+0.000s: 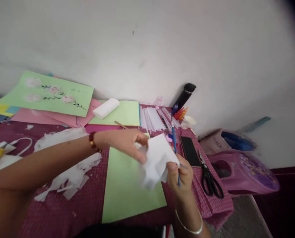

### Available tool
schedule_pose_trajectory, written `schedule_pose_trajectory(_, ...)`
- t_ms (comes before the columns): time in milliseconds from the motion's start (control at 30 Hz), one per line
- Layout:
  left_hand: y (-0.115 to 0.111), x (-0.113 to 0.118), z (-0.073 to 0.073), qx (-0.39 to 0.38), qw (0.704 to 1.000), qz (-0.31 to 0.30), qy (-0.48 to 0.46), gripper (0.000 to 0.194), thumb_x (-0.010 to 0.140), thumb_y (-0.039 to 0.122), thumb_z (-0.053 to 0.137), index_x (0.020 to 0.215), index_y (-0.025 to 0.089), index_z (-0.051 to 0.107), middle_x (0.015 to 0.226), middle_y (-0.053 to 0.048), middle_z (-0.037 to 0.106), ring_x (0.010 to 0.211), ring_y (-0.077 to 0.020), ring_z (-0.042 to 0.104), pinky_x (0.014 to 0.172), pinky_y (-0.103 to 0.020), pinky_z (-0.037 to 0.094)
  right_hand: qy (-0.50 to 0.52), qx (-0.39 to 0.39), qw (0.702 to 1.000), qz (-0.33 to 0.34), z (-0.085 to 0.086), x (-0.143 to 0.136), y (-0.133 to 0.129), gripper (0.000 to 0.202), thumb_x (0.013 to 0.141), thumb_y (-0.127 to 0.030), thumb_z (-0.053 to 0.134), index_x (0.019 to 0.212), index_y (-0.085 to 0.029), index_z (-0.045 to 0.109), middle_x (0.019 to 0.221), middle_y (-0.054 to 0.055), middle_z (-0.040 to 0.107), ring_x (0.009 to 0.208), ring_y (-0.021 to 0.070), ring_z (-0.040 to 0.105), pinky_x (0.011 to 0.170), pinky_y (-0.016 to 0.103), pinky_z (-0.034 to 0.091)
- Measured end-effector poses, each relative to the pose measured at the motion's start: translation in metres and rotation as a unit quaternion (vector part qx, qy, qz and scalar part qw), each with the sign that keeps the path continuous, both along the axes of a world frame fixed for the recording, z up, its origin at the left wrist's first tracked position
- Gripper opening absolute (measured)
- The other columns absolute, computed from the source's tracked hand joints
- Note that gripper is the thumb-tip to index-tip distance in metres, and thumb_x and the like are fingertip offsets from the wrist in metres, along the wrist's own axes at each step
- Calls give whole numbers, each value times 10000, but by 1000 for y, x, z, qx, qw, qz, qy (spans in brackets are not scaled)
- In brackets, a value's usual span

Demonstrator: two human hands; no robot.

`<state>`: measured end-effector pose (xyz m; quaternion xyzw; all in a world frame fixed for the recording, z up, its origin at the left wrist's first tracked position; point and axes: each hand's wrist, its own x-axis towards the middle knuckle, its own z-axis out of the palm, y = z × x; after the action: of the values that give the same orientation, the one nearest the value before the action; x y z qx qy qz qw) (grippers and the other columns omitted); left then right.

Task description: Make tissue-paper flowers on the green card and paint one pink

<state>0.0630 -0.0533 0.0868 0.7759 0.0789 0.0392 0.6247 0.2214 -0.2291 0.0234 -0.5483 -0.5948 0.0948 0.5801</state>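
Observation:
My right hand (pixel 181 173) is closed around a blue-handled paintbrush (pixel 174 137) and pinches a white piece of tissue paper (pixel 158 153) between thumb and fingers. The brush stands nearly upright, passing behind the tissue's right edge. My left hand (pixel 127 143) reaches in from the left, at the tissue's left edge. Its thumb and fingers are curved and apart; whether they touch the tissue I cannot tell. The tissue's lower part is blurred. Beneath both hands lies a light green sheet of paper (pixel 122 188).
Torn white tissue (pixel 70 177) lies at left. Behind are a green sheet with painted flowers (pixel 60 94), a tissue roll (pixel 106 108) and white sticks (pixel 151 119). At right are a black bottle (pixel 183 97), a phone (pixel 190 152), scissors (pixel 209 180) and a pink stool (pixel 249 175).

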Motion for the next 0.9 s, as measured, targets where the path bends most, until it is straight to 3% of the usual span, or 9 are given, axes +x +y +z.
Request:
schedule_pose_trajectory(67,-33,-16,6,-78,994,-17,68,149,700,295,742,794,179,741,758,-38,733,651,-192,664,553,-244,498,1,16,1000,15,-3,1,-1,314,968,-402,455,822,-217,663,768,61,636,791,216,618,696,357,497)
schedule_pose_trajectory(200,-69,-45,-13,-164,953,230,106,141,763,286,661,779,152,699,666,-10,688,510,-126,583,448,-200,411,152,79,985,-26,-9,9,-2,369,990,-467,373,1061,-246,660,838,49,624,735,190,595,672,352,488)
schedule_pose_trajectory(300,-79,-48,-39,-247,881,403,28,167,730,302,679,783,144,688,662,-12,678,544,-124,583,488,-203,426,230,99,966,56,-17,5,-7,427,978,-558,339,1011,-280,662,702,0,507,587,157,493,589,328,458)
schedule_pose_trajectory(367,-84,-42,-52,-304,833,460,-43,183,687,277,709,812,144,701,702,-25,695,605,-135,602,550,-219,455,215,71,964,136,-25,-7,-13,398,984,-530,344,985,-283,656,713,7,490,629,168,509,609,338,460)
schedule_pose_trajectory(433,-89,-34,-60,-359,795,480,-94,179,656,242,735,805,146,710,708,-27,699,607,-132,597,570,-223,458,169,13,968,185,-32,-21,-20,321,1002,-412,354,1003,-270,641,789,32,523,756,189,554,673,351,467)
schedule_pose_trajectory(533,-96,-27,-63,-459,754,446,-149,166,664,243,748,782,132,714,703,-35,697,594,-132,595,577,-233,470,103,-59,969,215,-40,-35,-28,288,1009,-282,334,1021,-251,620,895,51,543,885,190,556,737,341,458)
schedule_pose_trajectory(667,-103,-28,-68,-564,683,402,-231,273,770,305,699,986,138,698,933,-60,732,825,-189,672,770,-296,530,71,-68,973,208,-46,-39,-32,264,1003,-239,346,1024,-245,610,947,52,559,936,182,543,762,321,453)
schedule_pose_trajectory(800,-104,-31,-84,-581,666,417,-213,212,813,205,658,1011,130,673,989,-59,727,874,-161,675,821,-265,524,126,1,975,183,-50,-36,-36,288,1001,-266,344,1062,-240,624,998,70,583,958,206,568,801,380,472)
schedule_pose_trajectory(900,-102,-34,-91,-586,664,422,-197,165,826,165,611,970,124,678,946,-47,726,804,-119,666,775,-225,527,214,36,954,205,-50,-38,-35,296,998,-318,359,1026,-251,645,899,60,603,874,213,587,739,395,486)
